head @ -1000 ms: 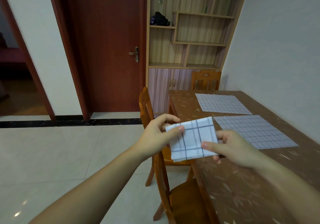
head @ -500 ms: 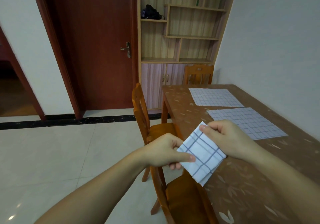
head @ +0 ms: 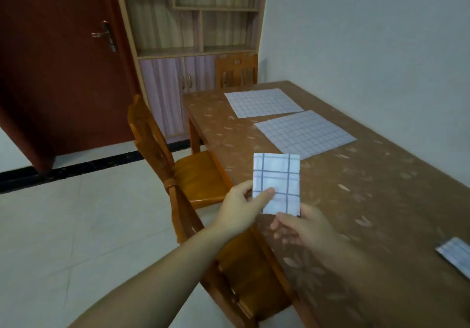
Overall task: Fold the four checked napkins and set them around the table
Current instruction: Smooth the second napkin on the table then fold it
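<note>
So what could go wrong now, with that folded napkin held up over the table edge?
The left hand pinches the folded napkin by one edge only, and the right hand hardly touches its lower edge, so the folds might fall open. It also hangs close to the table edge, so it could slip onto the chair or the floor.

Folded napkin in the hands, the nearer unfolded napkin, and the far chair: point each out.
folded napkin (head: 277, 175), head view, upper middle of its face.
nearer unfolded napkin (head: 304, 133), head view, its centre.
far chair (head: 236, 69), head view, its backrest.
</note>
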The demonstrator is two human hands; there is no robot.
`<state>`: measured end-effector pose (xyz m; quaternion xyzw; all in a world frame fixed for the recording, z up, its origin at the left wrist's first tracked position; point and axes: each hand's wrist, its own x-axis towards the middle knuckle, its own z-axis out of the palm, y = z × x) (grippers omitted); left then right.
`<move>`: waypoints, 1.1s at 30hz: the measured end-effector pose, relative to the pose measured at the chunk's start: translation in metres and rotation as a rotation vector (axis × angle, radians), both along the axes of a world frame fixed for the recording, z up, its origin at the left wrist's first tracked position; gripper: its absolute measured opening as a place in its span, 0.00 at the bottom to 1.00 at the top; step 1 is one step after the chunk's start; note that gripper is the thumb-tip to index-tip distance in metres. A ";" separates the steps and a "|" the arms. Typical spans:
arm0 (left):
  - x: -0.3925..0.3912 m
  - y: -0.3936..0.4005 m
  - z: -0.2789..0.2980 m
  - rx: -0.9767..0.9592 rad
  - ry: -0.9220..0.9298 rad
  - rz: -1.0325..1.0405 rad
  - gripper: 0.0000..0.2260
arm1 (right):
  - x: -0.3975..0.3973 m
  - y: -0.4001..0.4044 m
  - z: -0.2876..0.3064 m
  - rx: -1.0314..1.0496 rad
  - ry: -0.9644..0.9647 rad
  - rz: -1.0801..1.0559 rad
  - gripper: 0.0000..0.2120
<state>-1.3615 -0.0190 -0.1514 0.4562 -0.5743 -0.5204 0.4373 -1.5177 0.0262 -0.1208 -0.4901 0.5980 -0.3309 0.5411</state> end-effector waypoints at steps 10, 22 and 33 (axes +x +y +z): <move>-0.066 -0.027 -0.054 0.345 -0.008 0.011 0.06 | -0.087 0.003 -0.054 0.195 0.170 -0.055 0.08; -0.104 -0.044 -0.119 0.596 -0.300 0.084 0.09 | -0.131 -0.050 -0.155 0.382 -0.001 -0.320 0.08; -0.074 -0.048 -0.119 0.574 -0.408 0.126 0.12 | -0.117 -0.085 -0.189 0.239 0.389 -0.080 0.09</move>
